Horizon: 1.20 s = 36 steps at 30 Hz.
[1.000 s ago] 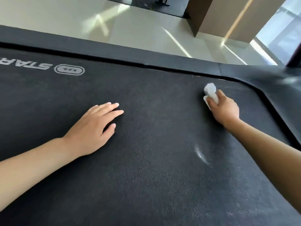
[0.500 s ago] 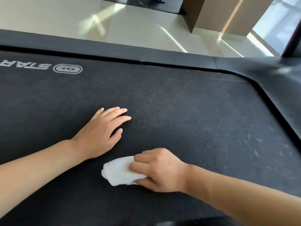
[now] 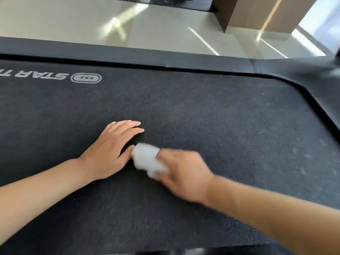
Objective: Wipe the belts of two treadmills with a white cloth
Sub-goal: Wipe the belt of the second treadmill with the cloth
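The white cloth (image 3: 149, 160) is bunched into a soft wad, its outline smeared by motion blur, and it sits on the dark, grainy treadmill belt (image 3: 230, 126) a little in front of the belt's middle. The right hand (image 3: 181, 178) grips it from the right, fingers curled over its near end — the hand is blurred too. The left hand (image 3: 108, 150) lies flat on the belt just to the left, fingers straight and together, and its thumb meets the far-left end of the cloth. The two hands are close, with only the wad between them. Pale lettering and an oval logo (image 3: 86, 78) mark the belt at far left. A black side rail (image 3: 128, 56) bounds the belt's far edge and curves round at the right; open belt stretches right of the hands toward that curve. Beyond the rail lies a pale, sunlit floor (image 3: 73, 21).
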Available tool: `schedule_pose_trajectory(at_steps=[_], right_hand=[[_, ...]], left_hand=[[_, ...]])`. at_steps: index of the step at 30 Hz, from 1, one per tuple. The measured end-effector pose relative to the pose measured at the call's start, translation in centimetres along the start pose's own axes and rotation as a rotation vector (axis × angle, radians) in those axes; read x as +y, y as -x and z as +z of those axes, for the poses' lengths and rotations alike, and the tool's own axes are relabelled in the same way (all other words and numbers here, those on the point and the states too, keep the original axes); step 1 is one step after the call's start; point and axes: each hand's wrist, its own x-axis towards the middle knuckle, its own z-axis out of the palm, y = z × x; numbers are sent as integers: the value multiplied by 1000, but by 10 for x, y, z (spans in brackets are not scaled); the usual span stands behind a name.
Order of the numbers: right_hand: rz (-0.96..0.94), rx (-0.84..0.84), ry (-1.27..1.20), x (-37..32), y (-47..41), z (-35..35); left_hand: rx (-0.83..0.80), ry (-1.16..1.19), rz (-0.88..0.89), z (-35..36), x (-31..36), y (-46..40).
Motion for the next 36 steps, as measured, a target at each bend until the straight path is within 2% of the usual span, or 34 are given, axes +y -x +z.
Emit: schedule_pose_trajectory(at_steps=[3, 5, 7, 11, 13, 16, 18, 21, 23, 25, 26, 27, 29, 31, 32, 34, 36], right_hand=[[-350, -173, -116, -29, 16, 6], [-421, -173, -121, -10, 1, 2], [-243, -56, -92, 24, -27, -9], [421, 209, 194, 123, -81, -39], [505, 265, 284, 132, -88, -39], [307, 196, 194, 69, -71, -15], [41, 100, 56, 5, -40, 3], [-369, -133, -98, -73, 18, 24], [-538, -253, -136, -87, 31, 27], [-645, -273, -133, -67, 20, 22], [-611, -229, -114, -49, 9, 18], [-492, -143, -95, -26, -7, 11], [-96, 73, 18, 28, -42, -9], [313, 189, 150, 84, -70, -28], [442, 225, 176, 103, -77, -33], [480, 243, 187, 103, -78, -36], [310, 180, 149, 64, -57, -21]], left_hand=[[-28, 3, 23, -4, -4, -1], [-54, -47, 71, -9, -9, -2], [-82, -107, 110, -13, -15, -2], [-80, -141, 55, -17, -20, 6], [-52, -113, 18, -20, -24, 9], [-43, -98, -2, -23, -28, 10], [-46, -95, 3, -23, -28, 9], [-42, -93, 2, -21, -27, 8], [-39, -99, -2, -22, -26, 8], [-48, -104, -4, -22, -25, 10], [-52, -112, -1, -21, -25, 10], [-52, -118, 2, -20, -25, 11], [-50, -118, -10, -20, -23, 13], [-41, -112, -18, -21, -21, 15], [-38, -111, -16, -21, -20, 15], [-45, -107, -21, -21, -18, 14], [-50, -104, -34, -20, -17, 13]])
